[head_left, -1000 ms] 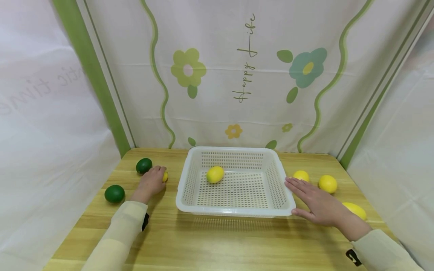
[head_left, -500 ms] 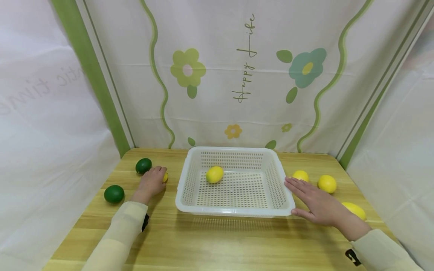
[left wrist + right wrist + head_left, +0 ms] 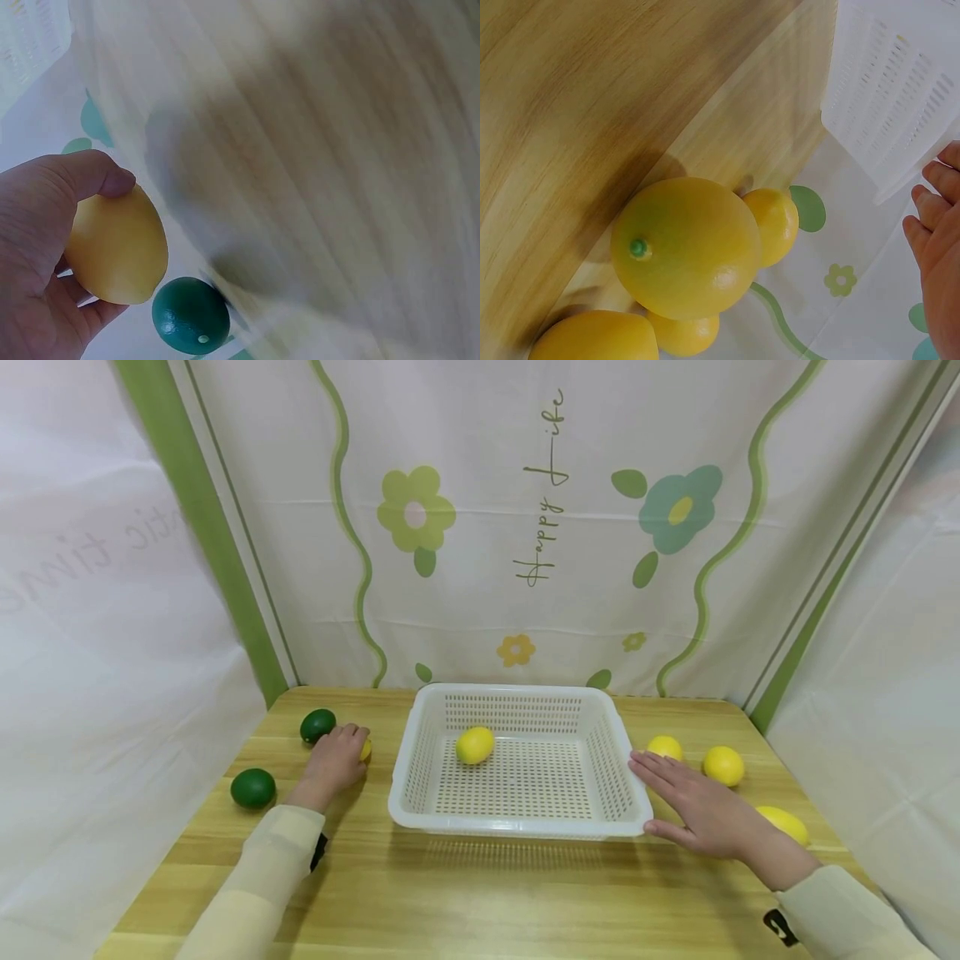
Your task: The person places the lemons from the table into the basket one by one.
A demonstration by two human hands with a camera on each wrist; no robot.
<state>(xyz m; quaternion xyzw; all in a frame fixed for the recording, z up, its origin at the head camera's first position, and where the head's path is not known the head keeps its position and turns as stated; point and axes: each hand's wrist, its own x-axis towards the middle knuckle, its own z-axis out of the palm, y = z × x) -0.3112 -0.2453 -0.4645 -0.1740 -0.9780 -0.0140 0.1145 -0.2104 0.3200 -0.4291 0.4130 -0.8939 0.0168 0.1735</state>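
Note:
A white perforated basket sits mid-table with one yellow lemon inside. My left hand grips a yellow lemon on the table left of the basket, with only its tip showing in the head view. A green lime lies just beyond that hand, also seen as the lime in the left wrist view. My right hand lies flat with straight fingers against the basket's right wall. Yellow lemons lie around it.
A second green lime lies near the table's left edge. Fabric walls with flower prints close in the back and both sides. Bare wooden tabletop stretches in front of the basket.

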